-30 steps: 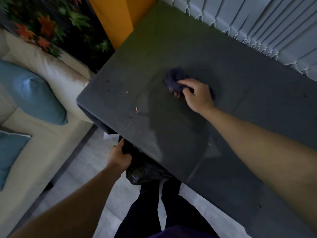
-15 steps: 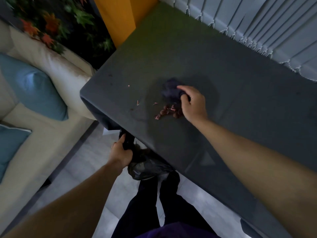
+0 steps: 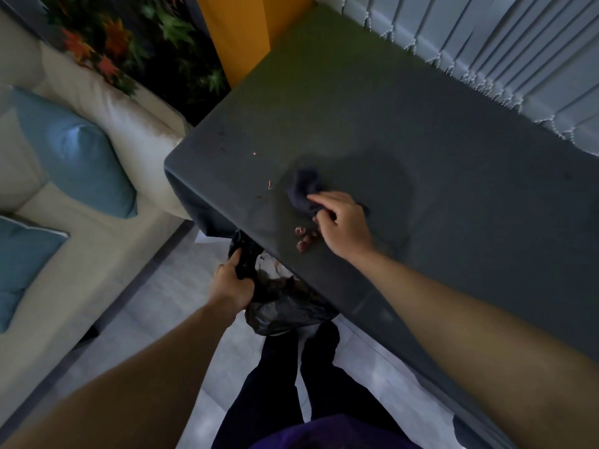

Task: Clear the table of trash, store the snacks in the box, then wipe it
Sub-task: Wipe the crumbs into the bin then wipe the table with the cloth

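Note:
My right hand (image 3: 345, 223) grips a dark blue cloth (image 3: 303, 191) bunched on the dark grey table (image 3: 437, 196). A small heap of reddish-brown crumbs (image 3: 303, 238) lies on the tabletop just left of that hand, close to the near edge. A few orange scraps (image 3: 269, 184) lie further left. Below the table edge, my left hand (image 3: 231, 285) holds the rim of a black trash bag (image 3: 278, 306), its mouth open under the edge with some trash visible inside.
A cream sofa (image 3: 107, 176) with blue cushions (image 3: 74, 153) stands left of the table. Vertical blinds (image 3: 505, 43) run along the table's far side. An orange pillar (image 3: 236, 30) and foliage sit beyond the far corner. My legs stand on the pale floor.
My right hand dragged the cloth toward the near table edge, sweeping crumbs into view beside it. The left hand lifted the bag closer under the edge, and its mouth opened.

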A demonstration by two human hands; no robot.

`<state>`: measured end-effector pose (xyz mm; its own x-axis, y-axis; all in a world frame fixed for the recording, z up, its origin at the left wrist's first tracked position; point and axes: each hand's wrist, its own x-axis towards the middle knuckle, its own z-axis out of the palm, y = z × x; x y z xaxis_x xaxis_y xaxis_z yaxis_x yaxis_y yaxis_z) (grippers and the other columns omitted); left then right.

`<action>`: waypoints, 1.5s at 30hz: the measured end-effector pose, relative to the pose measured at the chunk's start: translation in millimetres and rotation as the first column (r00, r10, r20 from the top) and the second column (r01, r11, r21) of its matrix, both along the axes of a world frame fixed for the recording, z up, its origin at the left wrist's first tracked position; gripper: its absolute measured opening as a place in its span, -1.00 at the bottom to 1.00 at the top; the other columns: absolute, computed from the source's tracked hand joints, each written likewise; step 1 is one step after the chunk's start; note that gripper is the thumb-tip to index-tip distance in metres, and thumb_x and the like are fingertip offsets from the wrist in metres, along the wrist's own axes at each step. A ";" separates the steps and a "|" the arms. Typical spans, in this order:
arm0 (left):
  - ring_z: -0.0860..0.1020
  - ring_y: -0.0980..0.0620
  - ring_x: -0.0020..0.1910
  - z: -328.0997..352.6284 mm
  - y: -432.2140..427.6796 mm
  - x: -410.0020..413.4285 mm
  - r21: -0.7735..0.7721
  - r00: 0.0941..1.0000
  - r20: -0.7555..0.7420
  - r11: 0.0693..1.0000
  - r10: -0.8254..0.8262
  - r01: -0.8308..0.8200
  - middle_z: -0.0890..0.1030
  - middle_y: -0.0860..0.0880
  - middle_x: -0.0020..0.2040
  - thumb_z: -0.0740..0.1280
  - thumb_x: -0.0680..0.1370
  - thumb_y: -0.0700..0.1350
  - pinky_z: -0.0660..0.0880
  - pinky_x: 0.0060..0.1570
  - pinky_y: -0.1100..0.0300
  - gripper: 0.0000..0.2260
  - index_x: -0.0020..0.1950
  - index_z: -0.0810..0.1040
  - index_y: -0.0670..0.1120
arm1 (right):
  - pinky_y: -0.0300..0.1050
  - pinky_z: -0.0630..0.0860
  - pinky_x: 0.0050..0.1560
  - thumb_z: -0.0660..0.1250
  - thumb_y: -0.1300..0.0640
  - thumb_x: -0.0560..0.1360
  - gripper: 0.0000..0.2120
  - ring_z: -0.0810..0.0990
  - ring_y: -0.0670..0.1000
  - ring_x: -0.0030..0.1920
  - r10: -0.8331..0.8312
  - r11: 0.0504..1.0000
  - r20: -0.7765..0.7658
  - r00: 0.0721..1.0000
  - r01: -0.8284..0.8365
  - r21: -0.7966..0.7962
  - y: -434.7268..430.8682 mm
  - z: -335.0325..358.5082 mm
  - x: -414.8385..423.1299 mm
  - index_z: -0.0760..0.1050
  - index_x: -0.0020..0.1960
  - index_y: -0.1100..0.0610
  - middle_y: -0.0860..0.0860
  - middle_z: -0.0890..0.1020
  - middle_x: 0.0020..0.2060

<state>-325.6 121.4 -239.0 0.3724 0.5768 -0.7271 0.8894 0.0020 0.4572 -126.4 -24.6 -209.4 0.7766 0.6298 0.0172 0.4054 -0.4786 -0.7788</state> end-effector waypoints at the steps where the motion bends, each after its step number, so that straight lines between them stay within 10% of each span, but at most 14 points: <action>1: 0.55 -0.13 0.15 0.7 -1.1 -0.1 0.000 1.000 0.006 1.000 0.001 -0.001 0.44 -0.12 0.38 0.24 0.55 -0.30 0.54 -0.25 0.25 -0.29 0.60 0.16 0.22 | -0.19 0.44 0.30 0.25 0.25 0.44 -0.64 0.57 -0.03 0.19 0.066 0.998 -0.030 0.997 -0.066 0.008 -1.7 3.6 -7.8 0.68 0.16 0.14 0.04 0.68 0.11; 10: 0.50 -0.23 0.29 12.6 -3.1 -3.7 0.024 0.999 0.024 0.999 0.023 -0.024 0.40 -0.12 0.42 0.20 0.52 -0.32 0.61 0.15 -0.10 -0.28 0.60 0.17 0.20 | 0.04 0.48 0.23 0.27 0.18 0.50 -0.63 0.50 0.07 0.18 0.092 0.993 0.133 0.987 -0.082 -0.082 -18.4 -8.7 -40.6 0.61 0.27 0.07 0.02 0.66 0.17; 17: 0.58 -0.22 0.13 18.6 -2.1 -7.0 0.060 0.999 0.042 0.998 -0.010 0.008 0.50 -0.12 0.28 0.24 0.48 -0.21 0.64 0.06 -0.14 -0.28 0.56 0.18 0.30 | -0.08 0.52 0.15 0.25 0.23 0.47 -0.65 0.55 0.10 0.06 0.293 0.954 0.122 0.948 -0.299 0.034 -31.1 -6.4 -88.5 0.66 0.19 0.16 0.06 0.67 0.06; 24: 0.48 -0.23 0.29 14.1 2.3 -12.8 0.041 0.999 0.034 0.999 0.032 -0.033 0.41 -0.11 0.39 0.19 0.52 -0.30 0.61 0.15 -0.11 -0.27 0.60 0.15 0.25 | -0.37 0.27 0.15 0.26 0.35 0.48 -0.65 0.57 0.17 0.10 -0.329 0.944 0.147 0.933 0.328 0.030 -13.0 0.7 2.7 0.62 0.21 0.22 0.12 0.67 0.12; 30: 0.45 -0.22 0.34 11.8 16.0 -14.1 0.026 0.997 0.035 0.998 0.064 -0.065 0.37 -0.11 0.44 0.21 0.56 -0.30 0.60 0.16 -0.08 -0.28 0.60 0.14 0.25 | -0.31 0.36 0.14 0.25 0.26 0.48 -0.70 0.53 0.09 0.09 -0.163 0.986 0.074 0.984 0.165 -0.016 -3.0 -1.8 -19.8 0.67 0.11 0.14 0.03 0.67 0.06; 36: 0.46 -0.21 0.34 9.2 39.3 -16.5 0.045 0.995 0.032 0.995 0.091 -0.092 0.39 -0.11 0.45 0.23 0.54 -0.27 0.61 0.10 0.02 -0.28 0.60 0.13 0.25 | -0.04 0.41 0.24 0.21 0.35 0.48 -0.62 0.56 0.25 0.17 -0.382 0.921 0.099 0.919 0.388 -0.039 37.4 -6.5 20.5 0.59 0.25 0.26 0.19 0.63 0.20; 45: 0.47 -0.20 0.31 6.2 69.5 -19.5 0.051 0.996 0.042 0.995 0.083 -0.086 0.40 -0.09 0.43 0.20 0.54 -0.30 0.60 0.15 -0.04 -0.30 0.60 0.18 0.23 | -0.18 0.44 0.19 0.27 0.26 0.41 -0.68 0.57 0.11 0.05 0.327 0.944 0.040 0.944 -0.325 -0.054 78.3 6.0 -51.5 0.71 0.07 0.14 0.07 0.71 0.02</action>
<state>-345.1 190.9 -232.7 0.3484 0.6447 -0.6804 0.8684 0.0513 0.4932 -178.0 53.7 -203.4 0.5273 0.8495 0.0139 0.5812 -0.3488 -0.7352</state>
